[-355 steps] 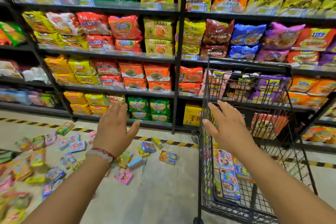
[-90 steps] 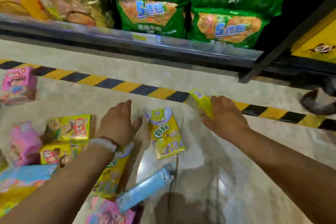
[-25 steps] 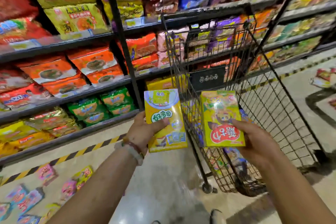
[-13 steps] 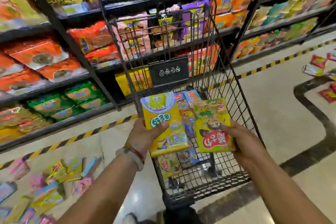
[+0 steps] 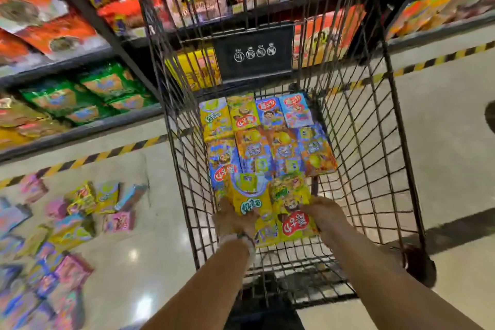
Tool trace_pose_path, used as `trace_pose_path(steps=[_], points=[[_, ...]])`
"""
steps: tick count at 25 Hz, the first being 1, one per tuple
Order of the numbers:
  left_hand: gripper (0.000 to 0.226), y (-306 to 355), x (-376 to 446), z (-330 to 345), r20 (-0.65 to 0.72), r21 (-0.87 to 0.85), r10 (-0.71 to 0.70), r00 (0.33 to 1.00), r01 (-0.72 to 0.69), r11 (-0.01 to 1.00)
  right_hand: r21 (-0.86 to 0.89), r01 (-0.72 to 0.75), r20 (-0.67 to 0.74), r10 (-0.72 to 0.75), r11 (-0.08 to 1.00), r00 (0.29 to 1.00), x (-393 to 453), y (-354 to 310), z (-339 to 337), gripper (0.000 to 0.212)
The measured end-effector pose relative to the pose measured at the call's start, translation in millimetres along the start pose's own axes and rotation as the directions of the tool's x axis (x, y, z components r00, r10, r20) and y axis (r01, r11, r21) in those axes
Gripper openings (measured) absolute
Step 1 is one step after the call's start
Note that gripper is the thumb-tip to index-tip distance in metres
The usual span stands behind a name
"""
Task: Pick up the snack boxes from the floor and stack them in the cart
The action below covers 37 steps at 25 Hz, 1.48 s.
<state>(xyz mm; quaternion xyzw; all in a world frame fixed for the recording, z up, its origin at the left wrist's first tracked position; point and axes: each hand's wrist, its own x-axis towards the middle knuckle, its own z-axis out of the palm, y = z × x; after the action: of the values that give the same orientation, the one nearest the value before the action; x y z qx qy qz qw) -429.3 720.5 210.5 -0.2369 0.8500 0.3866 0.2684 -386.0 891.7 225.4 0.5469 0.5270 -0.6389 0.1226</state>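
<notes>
Both my arms reach down inside the black wire cart [image 5: 375, 163]. My left hand [image 5: 232, 218] grips a yellow snack box with a blue arc on top [image 5: 254, 209]. My right hand [image 5: 325, 213] grips a yellow-green snack box with a red logo [image 5: 293, 206]. The two boxes lie side by side low over the cart floor, at its near end. Whether they rest on the wire is unclear. Beyond them, several snack boxes [image 5: 267, 136] lie flat in rows on the cart bottom.
Several more snack boxes [image 5: 80, 211], pink, yellow and blue, are scattered on the glossy floor left of the cart. Shelves of noodle packs [image 5: 67, 96] run behind. A yellow-black stripe [image 5: 107, 154] marks the floor by the shelf base.
I have leaned over the cart and lowered both boxes from above its rim down to near its floor. The cart bottom with its rows of boxes now fills the view.
</notes>
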Motion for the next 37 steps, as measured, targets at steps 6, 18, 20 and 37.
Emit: trace_pose_path(steps=[6, 18, 20, 37], points=[[0.066, -24, 18, 20, -0.117, -0.269, -0.136, 0.984, 0.1, 0.958, -0.532, 0.069, 0.061, -0.043, 0.844, 0.997, 34, 25, 30, 0.033], [0.072, -23, 0, 10, -0.086, 0.363, 0.279, 0.956, -0.231, 0.903, -0.861, 0.495, 0.458, -0.243, 0.117, 0.855, 28, 35, 47, 0.062], [0.074, -18, 10, 9, -0.058, 0.251, 0.198, 0.979, -0.178, 0.952, -0.851, 0.521, 0.492, -0.254, 0.063, 0.833, 29, 31, 51, 0.06], [0.064, -18, 27, 24, 0.104, 0.488, 0.052, 0.993, -0.097, 0.868, -0.81, 0.584, 0.58, -0.215, -0.048, 0.786, 33, 30, 62, 0.054]])
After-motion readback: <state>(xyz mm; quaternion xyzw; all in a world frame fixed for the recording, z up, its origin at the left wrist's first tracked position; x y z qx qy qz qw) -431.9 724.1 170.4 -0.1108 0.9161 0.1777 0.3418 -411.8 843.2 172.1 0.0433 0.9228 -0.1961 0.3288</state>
